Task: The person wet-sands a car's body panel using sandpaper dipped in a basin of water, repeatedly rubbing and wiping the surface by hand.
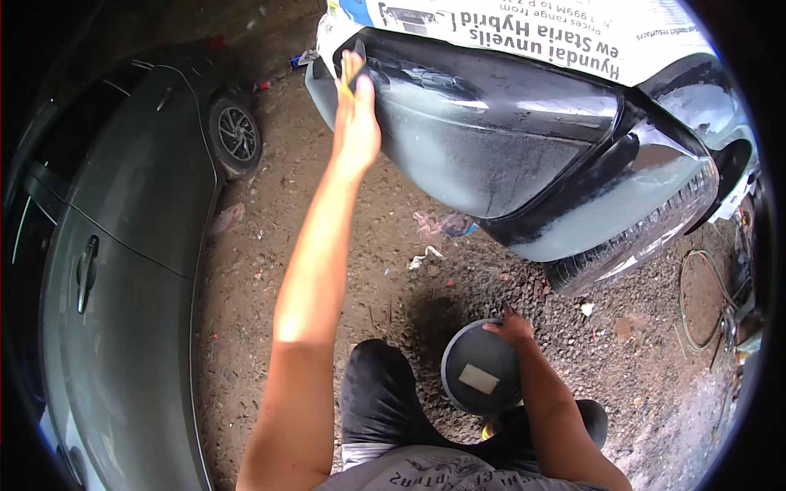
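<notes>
Our left hand (pixel 358 131), fingers close together, holds a yellow-and-dark pad (pixel 354 80) at the bumper's (pixel 483 155) left end. Nearer us than the bumper, our right hand (pixel 512 327) pinches the bucket's (pixel 460 348) rim.

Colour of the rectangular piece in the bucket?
Pale cream. The rectangular piece shows best in the head view, the only one.
</notes>
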A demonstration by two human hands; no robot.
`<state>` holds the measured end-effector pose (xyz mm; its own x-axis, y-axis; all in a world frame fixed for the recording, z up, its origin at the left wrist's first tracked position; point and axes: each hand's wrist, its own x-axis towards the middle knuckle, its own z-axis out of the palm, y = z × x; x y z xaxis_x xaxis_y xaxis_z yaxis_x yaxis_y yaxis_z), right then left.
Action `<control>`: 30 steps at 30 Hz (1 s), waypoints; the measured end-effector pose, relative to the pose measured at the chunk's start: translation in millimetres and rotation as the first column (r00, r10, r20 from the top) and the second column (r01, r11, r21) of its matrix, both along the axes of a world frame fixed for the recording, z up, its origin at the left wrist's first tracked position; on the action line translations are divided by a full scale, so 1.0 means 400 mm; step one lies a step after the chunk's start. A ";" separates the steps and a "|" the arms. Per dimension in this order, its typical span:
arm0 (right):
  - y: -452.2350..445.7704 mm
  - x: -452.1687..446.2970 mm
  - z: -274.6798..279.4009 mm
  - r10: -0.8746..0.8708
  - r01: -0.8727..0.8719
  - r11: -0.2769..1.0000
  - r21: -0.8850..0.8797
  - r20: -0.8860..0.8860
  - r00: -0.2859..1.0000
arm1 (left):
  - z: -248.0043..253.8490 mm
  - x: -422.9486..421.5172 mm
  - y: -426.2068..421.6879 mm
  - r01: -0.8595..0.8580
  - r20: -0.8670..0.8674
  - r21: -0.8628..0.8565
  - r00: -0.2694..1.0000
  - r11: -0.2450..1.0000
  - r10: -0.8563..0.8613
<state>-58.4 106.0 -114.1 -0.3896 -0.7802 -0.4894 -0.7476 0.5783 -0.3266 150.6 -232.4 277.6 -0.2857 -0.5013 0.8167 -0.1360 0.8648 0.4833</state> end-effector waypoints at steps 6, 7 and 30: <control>-0.003 0.006 0.021 -0.020 0.019 0.998 0.052 0.031 0.999 | -0.014 0.017 -0.016 -0.003 0.002 0.022 1.000 1.000 0.003; -0.003 0.005 0.023 -0.008 0.007 0.999 0.045 0.022 1.000 | -0.008 0.015 -0.011 -0.011 -0.010 0.030 1.000 0.999 0.012; -0.007 -0.001 0.000 -0.008 0.008 1.000 0.020 0.024 1.000 | 0.043 0.023 0.071 -0.061 0.061 0.133 0.997 0.989 0.053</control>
<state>-58.7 103.2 -114.2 -0.3835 -0.7672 -0.5141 -0.7349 0.5907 -0.3333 159.9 -204.1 294.9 -0.2977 -0.6223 0.7240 -0.2142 0.7825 0.5846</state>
